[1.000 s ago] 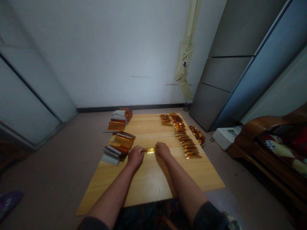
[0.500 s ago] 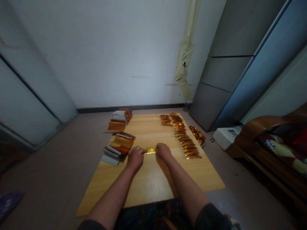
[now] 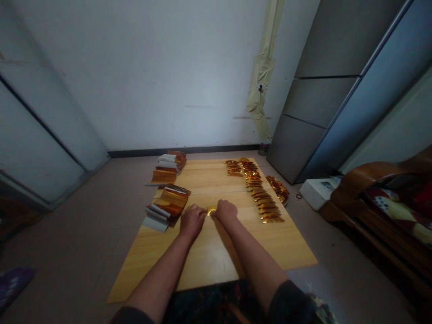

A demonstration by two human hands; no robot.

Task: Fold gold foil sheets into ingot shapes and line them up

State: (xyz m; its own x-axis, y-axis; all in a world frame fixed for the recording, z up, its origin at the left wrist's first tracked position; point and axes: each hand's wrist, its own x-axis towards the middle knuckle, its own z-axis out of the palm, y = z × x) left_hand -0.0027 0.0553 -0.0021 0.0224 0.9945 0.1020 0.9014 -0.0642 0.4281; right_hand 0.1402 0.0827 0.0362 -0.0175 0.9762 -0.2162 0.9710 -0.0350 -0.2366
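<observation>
A small piece of shiny gold foil paper (image 3: pixel 211 210) lies on the wooden board (image 3: pixel 207 261), stretched between my two hands. My left hand (image 3: pixel 192 221) pinches its left end, fingers closed. On the opposite end, my right hand (image 3: pixel 226 211) is closed, its fingertips partly hidden behind the knuckles. Close to the left hand is a fanned stack of gold foil sheets (image 3: pixel 173 201) with pale backs. Folded gold foil pieces (image 3: pixel 261 195) stand in an overlapping row along the board's right side.
Another stack of foil sheets (image 3: pixel 164 175) sits at the board's far left edge. Beyond the right edge, a container holds more folded gold pieces (image 3: pixel 278 189). A white box (image 3: pixel 316 194), a wooden bench (image 3: pixel 381 220) and a grey refrigerator (image 3: pixel 305 99) stand to the right.
My right hand has moved left toward my left hand. Less of the gold foil paper shows between them, and it now looks curved. The stacks and the row are unchanged.
</observation>
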